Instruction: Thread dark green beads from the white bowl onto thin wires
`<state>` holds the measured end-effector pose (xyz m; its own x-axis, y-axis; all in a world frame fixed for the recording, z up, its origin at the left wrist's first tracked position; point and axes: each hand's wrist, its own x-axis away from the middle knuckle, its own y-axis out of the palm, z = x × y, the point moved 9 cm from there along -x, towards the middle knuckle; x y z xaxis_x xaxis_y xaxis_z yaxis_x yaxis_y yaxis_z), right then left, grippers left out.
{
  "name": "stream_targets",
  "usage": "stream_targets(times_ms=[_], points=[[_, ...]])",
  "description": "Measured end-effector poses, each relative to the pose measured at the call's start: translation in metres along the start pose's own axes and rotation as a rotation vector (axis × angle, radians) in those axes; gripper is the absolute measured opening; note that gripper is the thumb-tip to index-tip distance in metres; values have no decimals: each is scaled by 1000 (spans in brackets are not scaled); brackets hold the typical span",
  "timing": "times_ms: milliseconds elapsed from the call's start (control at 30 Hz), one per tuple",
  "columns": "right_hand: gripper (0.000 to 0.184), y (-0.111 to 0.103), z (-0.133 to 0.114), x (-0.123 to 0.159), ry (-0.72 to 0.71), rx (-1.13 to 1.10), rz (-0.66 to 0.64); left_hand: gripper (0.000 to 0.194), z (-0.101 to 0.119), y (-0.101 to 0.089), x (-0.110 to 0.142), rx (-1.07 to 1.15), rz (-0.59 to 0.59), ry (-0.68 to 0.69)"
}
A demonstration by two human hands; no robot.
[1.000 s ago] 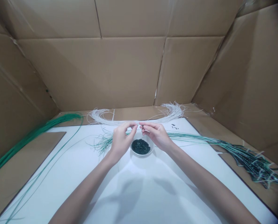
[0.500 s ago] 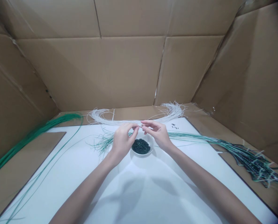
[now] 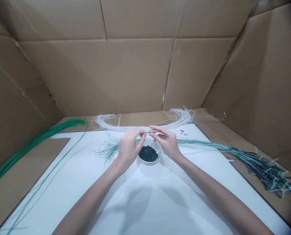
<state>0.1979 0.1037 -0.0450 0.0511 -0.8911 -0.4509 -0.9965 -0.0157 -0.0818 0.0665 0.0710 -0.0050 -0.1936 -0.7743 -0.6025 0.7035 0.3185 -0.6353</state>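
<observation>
My left hand (image 3: 128, 148) and my right hand (image 3: 166, 142) meet fingertip to fingertip just above a small white bowl (image 3: 149, 159) full of dark green beads (image 3: 148, 153). Both hands are closed in a pinch. Between the fingertips runs a thin pale string, too fine to follow. What else the fingers pinch is too small to make out. A bundle of white strings (image 3: 135, 125) curves across the table right behind the hands.
Green cords (image 3: 33, 142) trail off to the left. A sheaf of green-and-white strands (image 3: 245, 158), some strung with beads, lies to the right. A few loose beads (image 3: 183, 132) sit on the white table (image 3: 140, 202). Cardboard walls (image 3: 135, 65) enclose the area.
Both hands have risen slightly and drawn closer at the fingertips; the bowl and strings lie as before.
</observation>
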Motion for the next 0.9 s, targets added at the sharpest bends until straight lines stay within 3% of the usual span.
stream_targets(times_ms=[333, 900], points=[[26, -2, -3, -1, -21, 59, 1, 16, 9, 0, 1, -126, 4, 98], [19, -3, -11, -2, -67, 110, -4, 18, 6, 0, 2, -87, 21, 101]])
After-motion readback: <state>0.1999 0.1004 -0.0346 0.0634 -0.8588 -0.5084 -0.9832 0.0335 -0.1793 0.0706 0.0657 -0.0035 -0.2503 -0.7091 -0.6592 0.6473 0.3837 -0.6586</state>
